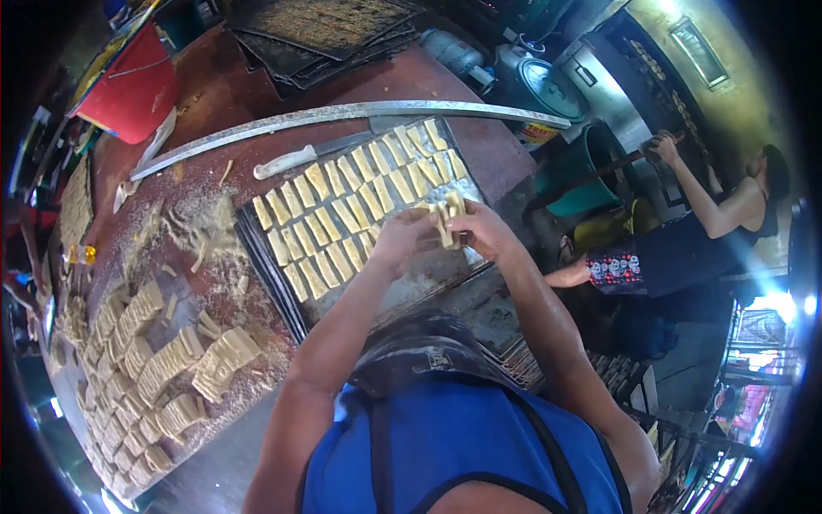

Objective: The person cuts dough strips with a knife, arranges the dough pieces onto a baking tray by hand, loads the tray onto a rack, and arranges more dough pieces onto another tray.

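A small bunch of pale dough strips is held up between my two hands, over the right part of a dark baking tray. My right hand grips the bunch from the right, its fingers closed. From the other side, my left hand pinches at the same strips with bent fingers. Rows of dough strips lie side by side on the tray. Part of the lowest row is hidden behind my left hand.
Stacked cut dough covers the floury table's left side. A long metal bar and a white-handled knife lie beyond the tray. A red bucket and dark trays stand farther back. Another person works at right.
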Demonstrator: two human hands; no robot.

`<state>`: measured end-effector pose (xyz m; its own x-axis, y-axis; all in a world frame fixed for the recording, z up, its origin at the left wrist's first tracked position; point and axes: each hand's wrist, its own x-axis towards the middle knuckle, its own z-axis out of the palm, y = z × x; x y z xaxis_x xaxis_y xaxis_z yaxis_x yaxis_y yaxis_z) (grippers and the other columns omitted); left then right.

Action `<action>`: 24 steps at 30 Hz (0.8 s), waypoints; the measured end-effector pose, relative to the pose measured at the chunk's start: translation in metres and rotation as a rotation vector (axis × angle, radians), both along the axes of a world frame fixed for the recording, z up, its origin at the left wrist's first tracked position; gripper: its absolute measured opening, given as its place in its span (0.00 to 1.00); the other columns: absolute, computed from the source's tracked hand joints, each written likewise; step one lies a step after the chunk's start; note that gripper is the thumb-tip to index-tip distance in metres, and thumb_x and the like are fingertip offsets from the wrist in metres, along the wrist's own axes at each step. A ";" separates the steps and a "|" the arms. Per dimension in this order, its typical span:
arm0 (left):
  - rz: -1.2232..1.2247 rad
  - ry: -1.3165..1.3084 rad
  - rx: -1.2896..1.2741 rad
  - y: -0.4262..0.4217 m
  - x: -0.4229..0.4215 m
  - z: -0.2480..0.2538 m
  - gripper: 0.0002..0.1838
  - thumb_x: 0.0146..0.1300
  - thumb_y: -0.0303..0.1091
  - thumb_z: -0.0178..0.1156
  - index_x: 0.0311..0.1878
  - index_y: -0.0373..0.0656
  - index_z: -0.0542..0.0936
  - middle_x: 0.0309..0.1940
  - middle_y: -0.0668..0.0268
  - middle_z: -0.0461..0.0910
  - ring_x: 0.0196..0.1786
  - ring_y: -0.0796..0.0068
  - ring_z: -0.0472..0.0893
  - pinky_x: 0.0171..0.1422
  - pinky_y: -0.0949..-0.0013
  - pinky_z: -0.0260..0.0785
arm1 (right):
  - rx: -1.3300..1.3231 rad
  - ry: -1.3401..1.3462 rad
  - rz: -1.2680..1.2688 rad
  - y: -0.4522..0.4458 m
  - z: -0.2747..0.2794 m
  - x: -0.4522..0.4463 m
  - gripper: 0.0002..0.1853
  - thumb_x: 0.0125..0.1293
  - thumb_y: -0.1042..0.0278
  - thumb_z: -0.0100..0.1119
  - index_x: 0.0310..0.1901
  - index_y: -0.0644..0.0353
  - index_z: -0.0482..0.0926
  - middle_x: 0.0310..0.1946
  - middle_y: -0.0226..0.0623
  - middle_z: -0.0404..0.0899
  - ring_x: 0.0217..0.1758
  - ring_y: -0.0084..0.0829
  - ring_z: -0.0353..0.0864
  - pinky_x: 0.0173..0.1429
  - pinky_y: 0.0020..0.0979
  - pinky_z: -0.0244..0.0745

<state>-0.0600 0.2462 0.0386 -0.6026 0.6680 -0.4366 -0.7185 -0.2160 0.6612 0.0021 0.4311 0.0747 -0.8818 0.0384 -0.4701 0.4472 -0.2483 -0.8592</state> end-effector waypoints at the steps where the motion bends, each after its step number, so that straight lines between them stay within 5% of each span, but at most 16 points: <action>1: -0.011 -0.053 0.006 0.002 -0.002 0.000 0.16 0.68 0.35 0.66 0.54 0.42 0.77 0.43 0.65 0.84 0.43 0.72 0.85 0.49 0.64 0.81 | -0.175 -0.036 -0.062 0.006 -0.003 0.001 0.25 0.58 0.71 0.69 0.58 0.65 0.75 0.44 0.35 0.82 0.45 0.27 0.84 0.48 0.34 0.82; 6: 0.056 0.185 -0.226 0.010 -0.004 0.000 0.23 0.66 0.32 0.64 0.62 0.38 0.74 0.40 0.62 0.84 0.39 0.74 0.85 0.43 0.69 0.81 | 0.096 0.007 -0.040 0.032 -0.010 -0.017 0.21 0.57 0.72 0.67 0.53 0.64 0.78 0.41 0.37 0.83 0.45 0.28 0.84 0.46 0.36 0.81; 8: -0.029 0.581 -0.497 0.018 -0.013 0.005 0.23 0.64 0.31 0.63 0.63 0.41 0.74 0.39 0.62 0.84 0.37 0.75 0.85 0.40 0.72 0.80 | 0.780 -0.108 0.119 0.029 0.004 -0.034 0.21 0.58 0.69 0.69 0.52 0.66 0.77 0.39 0.41 0.84 0.39 0.29 0.86 0.45 0.35 0.80; 9: -0.032 0.704 -0.610 0.024 -0.019 0.010 0.22 0.58 0.40 0.63 0.56 0.46 0.82 0.40 0.56 0.87 0.40 0.63 0.87 0.51 0.63 0.79 | 0.776 -0.103 0.135 0.032 0.000 -0.040 0.21 0.58 0.69 0.69 0.52 0.66 0.77 0.39 0.41 0.84 0.39 0.29 0.86 0.45 0.35 0.80; 11: -0.115 0.781 -0.664 0.033 -0.028 0.019 0.21 0.59 0.39 0.63 0.55 0.44 0.82 0.36 0.60 0.85 0.37 0.69 0.86 0.47 0.66 0.78 | 1.184 0.003 0.181 0.041 -0.014 -0.051 0.24 0.53 0.64 0.74 0.48 0.68 0.77 0.36 0.51 0.85 0.41 0.43 0.87 0.46 0.38 0.80; 12: -0.210 0.847 -0.703 0.040 -0.028 0.028 0.20 0.61 0.39 0.64 0.55 0.41 0.82 0.32 0.64 0.84 0.35 0.76 0.84 0.43 0.68 0.77 | 1.174 0.003 0.195 0.046 -0.019 -0.055 0.24 0.53 0.64 0.74 0.48 0.68 0.77 0.36 0.51 0.85 0.41 0.43 0.87 0.46 0.38 0.80; 16: -0.165 0.927 -0.958 0.061 -0.033 0.019 0.24 0.57 0.38 0.64 0.59 0.50 0.79 0.31 0.61 0.84 0.37 0.61 0.85 0.47 0.58 0.76 | 0.952 0.083 0.165 0.060 -0.018 -0.057 0.24 0.51 0.62 0.77 0.45 0.66 0.80 0.39 0.52 0.85 0.44 0.49 0.87 0.48 0.40 0.80; 24: 0.031 1.293 -1.122 0.069 -0.009 0.007 0.22 0.57 0.40 0.68 0.55 0.51 0.80 0.37 0.64 0.82 0.46 0.59 0.82 0.54 0.56 0.74 | 1.234 0.251 0.134 0.074 -0.023 -0.053 0.20 0.55 0.64 0.74 0.47 0.61 0.80 0.39 0.49 0.85 0.42 0.43 0.88 0.44 0.37 0.80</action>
